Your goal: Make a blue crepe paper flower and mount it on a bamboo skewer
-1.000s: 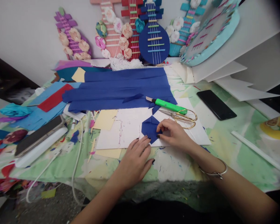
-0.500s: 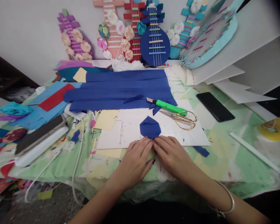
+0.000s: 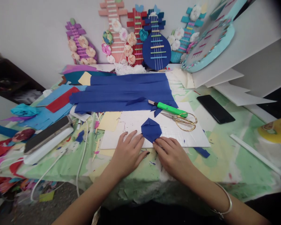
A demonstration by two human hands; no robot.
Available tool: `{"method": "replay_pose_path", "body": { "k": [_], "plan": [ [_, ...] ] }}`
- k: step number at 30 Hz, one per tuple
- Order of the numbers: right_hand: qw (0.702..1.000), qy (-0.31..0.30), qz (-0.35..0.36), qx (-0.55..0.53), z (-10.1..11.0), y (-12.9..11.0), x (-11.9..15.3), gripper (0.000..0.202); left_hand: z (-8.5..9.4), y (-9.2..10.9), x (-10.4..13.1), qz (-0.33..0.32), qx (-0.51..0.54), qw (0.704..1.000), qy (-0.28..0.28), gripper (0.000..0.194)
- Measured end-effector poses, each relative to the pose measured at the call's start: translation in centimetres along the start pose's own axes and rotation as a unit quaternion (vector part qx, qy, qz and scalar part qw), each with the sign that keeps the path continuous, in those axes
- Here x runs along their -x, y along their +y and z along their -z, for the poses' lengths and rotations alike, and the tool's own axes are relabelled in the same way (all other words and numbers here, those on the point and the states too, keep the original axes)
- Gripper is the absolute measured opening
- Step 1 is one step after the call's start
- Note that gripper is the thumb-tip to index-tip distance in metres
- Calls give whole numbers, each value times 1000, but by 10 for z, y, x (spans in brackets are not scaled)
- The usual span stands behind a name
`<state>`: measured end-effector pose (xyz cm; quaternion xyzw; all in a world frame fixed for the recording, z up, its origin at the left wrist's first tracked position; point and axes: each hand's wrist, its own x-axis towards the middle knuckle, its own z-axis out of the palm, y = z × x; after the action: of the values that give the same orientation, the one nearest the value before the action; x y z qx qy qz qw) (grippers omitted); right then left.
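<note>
A small piece of folded dark blue paper (image 3: pixel 151 128), many-sided in outline, lies on a white board (image 3: pixel 121 137) in front of me. At its lower right edge, my right hand (image 3: pixel 174 154) is closed with thumb and fingertips together on the paper's bottom corner. My left hand (image 3: pixel 128 153) rests just left of the piece, fingers spread and holding nothing; its forefinger tip is close to the paper's edge. Beyond the piece, a green-handled utility knife (image 3: pixel 172 108) lies across gold-handled scissors (image 3: pixel 186 121).
Wide blue paper strips (image 3: pixel 126 90) cover the table behind the board. A black phone (image 3: pixel 215 108) lies at right, near a white stick (image 3: pixel 257 154). Another phone (image 3: pixel 48 134) rests on a white block with cables at left. Decorated paper instruments (image 3: pixel 156 50) lean against the wall.
My left hand has moved left off the blue piece, its fingers spreading. My right hand stays at the bottom corner. The view has shifted slightly.
</note>
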<state>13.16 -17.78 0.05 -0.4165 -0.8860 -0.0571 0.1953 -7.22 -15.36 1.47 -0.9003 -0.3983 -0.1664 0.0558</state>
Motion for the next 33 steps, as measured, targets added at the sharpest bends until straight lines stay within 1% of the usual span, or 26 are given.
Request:
{"method": "replay_pose_path", "body": {
  "k": [3, 7, 10, 13, 15, 16, 17, 18, 19, 21, 22, 23, 25, 26, 27, 29, 30, 31, 32, 33],
  "plan": [
    [999, 29, 3, -18, -1, 2, 3, 26, -8, 3, -3, -31, 13, 999, 35, 29],
    [997, 53, -16, -44, 1, 4, 9, 26, -18, 8, -4, -88, 20, 996, 29, 28],
    [993, 64, -40, -86, 6, 13, 11, 23, -16, 10, -5, -90, 31, 995, 33, 25],
    [985, 85, -82, -125, 14, 37, 9, 22, -8, 5, -14, -56, 102, 992, 47, 20],
    [984, 89, -119, -95, 19, 61, 6, 25, -3, -3, -27, -3, 149, 987, 61, 20],
    [983, 84, -151, -63, 21, 74, 4, 26, -2, -9, -35, 29, 157, 986, 55, 23],
    [982, 56, -180, -32, 22, 86, 2, 26, -2, -15, -44, 67, 146, 986, 39, 28],
    [980, 28, -197, -17, 22, 97, -1, 26, -3, -21, -53, 106, 118, 987, 12, 40],
    [979, 22, -203, -14, 22, 106, -3, 27, -5, -27, -61, 141, 93, 985, -19, 53],
    [977, 15, -214, -14, 20, 118, -8, 25, -9, -35, -76, 184, 70, 976, -93, 65],
    [975, 7, -219, -18, 19, 122, -10, 23, -11, -38, -82, 198, 71, 969, -126, 66],
    [973, -7, -228, -22, 19, 125, -13, 21, -11, -40, -87, 206, 80, 962, -159, 62],
    [966, -51, -252, -39, 21, 127, -17, 17, -11, -42, -94, 207, 110, 949, -210, 49],
    [961, -71, -262, -51, 23, 128, -18, 16, -10, -42, -97, 202, 129, 944, -226, 43],
    [958, -85, -267, -66, 26, 128, -19, 15, -8, -43, -99, 193, 152, 941, -235, 37],
    [953, -93, -268, -106, 35, 127, -21, 14, -4, -46, -101, 180, 218, 931, -233, 28],
    [950, -89, -268, -136, 41, 125, -23, 15, -2, -48, -103, 179, 269, 918, -229, 25],
    [942, -84, -274, -176, 46, 123, -24, 17, 0, -50, -104, 181, 330, 899, -224, 22],
    [927, -78, -284, -231, 51, 120, -27, 19, 2, -52, -105, 186, 393, 874, -218, 22],
    [904, -67, -299, -298, 55, 116, -30, 22, 3, -54, -107, 193, 450, 847, -207, 22]
  ]
}}
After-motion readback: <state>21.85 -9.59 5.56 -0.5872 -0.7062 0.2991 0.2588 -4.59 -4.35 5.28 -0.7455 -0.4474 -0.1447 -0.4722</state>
